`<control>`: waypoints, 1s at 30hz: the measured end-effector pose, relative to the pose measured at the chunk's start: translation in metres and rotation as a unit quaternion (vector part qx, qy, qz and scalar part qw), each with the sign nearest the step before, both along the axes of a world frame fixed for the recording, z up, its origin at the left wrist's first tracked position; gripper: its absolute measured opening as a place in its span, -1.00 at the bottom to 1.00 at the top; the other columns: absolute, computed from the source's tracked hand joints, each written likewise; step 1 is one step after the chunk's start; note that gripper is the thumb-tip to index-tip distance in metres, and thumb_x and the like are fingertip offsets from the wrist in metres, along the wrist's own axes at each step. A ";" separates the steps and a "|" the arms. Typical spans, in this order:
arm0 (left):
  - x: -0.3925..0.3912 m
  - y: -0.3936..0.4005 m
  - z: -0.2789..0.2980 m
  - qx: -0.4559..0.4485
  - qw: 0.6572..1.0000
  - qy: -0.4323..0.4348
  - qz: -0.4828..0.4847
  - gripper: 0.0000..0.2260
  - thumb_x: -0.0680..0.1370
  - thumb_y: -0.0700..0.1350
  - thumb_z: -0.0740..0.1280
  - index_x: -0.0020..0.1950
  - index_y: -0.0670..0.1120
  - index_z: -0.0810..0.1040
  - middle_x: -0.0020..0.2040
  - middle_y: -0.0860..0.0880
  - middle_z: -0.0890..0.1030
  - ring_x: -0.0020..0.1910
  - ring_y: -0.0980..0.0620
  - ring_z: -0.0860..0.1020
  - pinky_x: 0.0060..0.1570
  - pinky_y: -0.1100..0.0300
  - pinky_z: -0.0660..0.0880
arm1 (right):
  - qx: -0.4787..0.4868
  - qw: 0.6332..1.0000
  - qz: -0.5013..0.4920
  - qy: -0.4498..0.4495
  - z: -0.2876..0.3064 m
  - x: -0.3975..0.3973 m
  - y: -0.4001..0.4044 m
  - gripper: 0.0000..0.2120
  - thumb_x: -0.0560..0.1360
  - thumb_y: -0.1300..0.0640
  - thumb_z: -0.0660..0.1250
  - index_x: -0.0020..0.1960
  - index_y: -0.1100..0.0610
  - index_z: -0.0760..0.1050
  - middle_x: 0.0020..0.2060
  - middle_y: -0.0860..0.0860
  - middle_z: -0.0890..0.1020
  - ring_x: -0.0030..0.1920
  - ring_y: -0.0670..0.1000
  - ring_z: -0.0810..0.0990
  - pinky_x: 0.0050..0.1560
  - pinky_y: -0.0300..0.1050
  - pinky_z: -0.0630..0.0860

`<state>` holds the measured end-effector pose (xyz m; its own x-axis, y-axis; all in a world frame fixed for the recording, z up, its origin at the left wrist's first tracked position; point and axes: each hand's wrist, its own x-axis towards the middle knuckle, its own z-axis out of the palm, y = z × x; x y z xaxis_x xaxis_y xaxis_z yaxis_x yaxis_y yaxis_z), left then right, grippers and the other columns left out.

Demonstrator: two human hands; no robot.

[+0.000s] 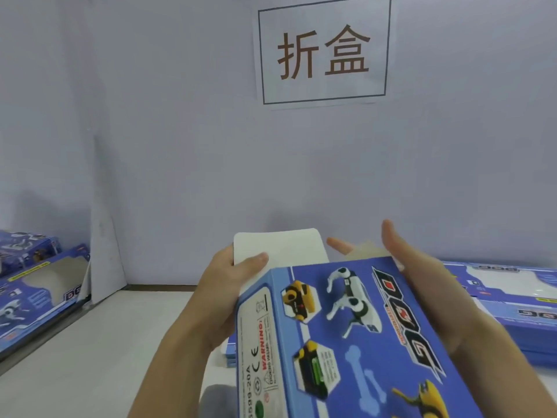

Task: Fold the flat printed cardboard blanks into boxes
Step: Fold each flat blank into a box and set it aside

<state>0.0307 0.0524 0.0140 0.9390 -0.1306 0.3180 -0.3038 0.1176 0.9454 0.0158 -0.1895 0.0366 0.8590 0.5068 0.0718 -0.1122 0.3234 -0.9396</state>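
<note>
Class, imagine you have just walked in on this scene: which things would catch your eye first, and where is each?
First, the blue printed DOG box held up close in the lower centre, the left hand gripping its white end flap and the right hand open along its far side. Next, the wall sign with two large brown characters, top centre. Then the flat blanks stacked at right.

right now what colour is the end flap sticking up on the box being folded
Plain white, unprinted; the head view shows it.
</note>
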 end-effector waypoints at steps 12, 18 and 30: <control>-0.003 -0.031 -0.004 -0.029 0.995 0.054 -0.084 -0.62 0.43 -0.02 0.41 0.19 -0.14 0.52 -0.02 -0.21 0.71 -0.15 -0.13 0.70 -0.23 0.09 0.63 | -0.142 0.965 -0.146 -0.167 -0.011 0.024 -0.006 -0.68 0.22 -0.12 0.49 -0.02 -0.15 0.70 -0.08 0.10 0.75 -0.16 0.16 0.74 -0.27 -0.08 0.67; -0.005 -0.029 0.000 -0.013 0.996 0.035 -0.081 -0.66 0.45 -0.03 0.41 0.19 -0.11 0.54 -0.01 -0.17 0.72 -0.15 -0.10 0.71 -0.26 0.13 0.63 | -0.157 0.958 -0.146 -0.191 -0.013 0.027 -0.007 -0.66 0.20 -0.17 0.49 -0.03 -0.21 0.68 -0.09 0.07 0.75 -0.14 0.16 0.75 -0.25 -0.06 0.68; -0.002 -0.031 0.000 -0.043 0.997 -0.010 -0.058 -0.80 0.57 -0.24 0.34 0.05 0.05 0.65 -0.04 -0.18 0.70 -0.15 -0.14 0.69 -0.26 0.06 0.65 | -0.096 0.970 -0.139 -0.176 -0.013 0.022 -0.004 -0.74 0.34 0.08 0.46 0.03 -0.09 0.70 -0.20 0.17 0.73 -0.32 0.12 0.71 -0.40 -0.14 0.61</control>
